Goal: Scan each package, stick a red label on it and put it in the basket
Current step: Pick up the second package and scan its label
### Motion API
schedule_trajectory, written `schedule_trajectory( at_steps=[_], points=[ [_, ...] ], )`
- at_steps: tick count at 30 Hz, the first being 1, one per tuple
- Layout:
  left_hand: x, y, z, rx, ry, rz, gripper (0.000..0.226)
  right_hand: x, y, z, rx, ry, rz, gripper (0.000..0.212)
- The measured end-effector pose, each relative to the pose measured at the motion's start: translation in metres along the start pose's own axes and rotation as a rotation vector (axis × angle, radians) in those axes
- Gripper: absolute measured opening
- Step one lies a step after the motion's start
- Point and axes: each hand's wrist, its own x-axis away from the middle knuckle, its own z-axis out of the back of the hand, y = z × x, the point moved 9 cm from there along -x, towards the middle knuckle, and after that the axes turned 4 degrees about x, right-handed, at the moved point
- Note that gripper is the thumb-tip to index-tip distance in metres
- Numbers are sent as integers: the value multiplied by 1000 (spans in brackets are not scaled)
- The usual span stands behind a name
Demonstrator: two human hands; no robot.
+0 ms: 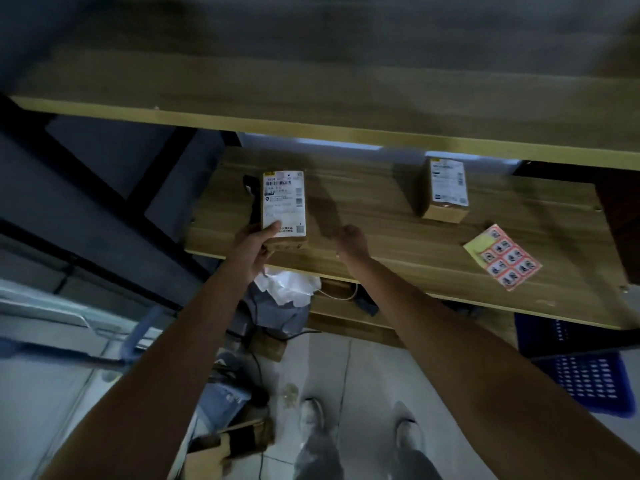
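**Left hand holds a package over the surface**

Head view: the left hand (254,245) grips a brown package (284,206) by its near end, thumb pressed on the white shipping label, above the left part of the wooden surface (381,216). A dark object sits just behind the package, partly hidden. The right hand (349,241) hovers beside it, fingers loosely curled, holding nothing. A second package (445,190) stands farther right on the surface. The sheet of red labels (503,257) lies near the right front edge. A blue basket (585,379) sits on the floor, lower right.
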Motion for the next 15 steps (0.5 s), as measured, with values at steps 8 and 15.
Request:
schedule_trajectory(
  at_steps=[8,15],
  points=[
    [-17,43,77,-21,26,-71,31,-22,-62,-118,191,-64,228,42],
    [-29,29,105,60,57,-58,22,-64,-55,-163,406,69,204,62]
  ],
)
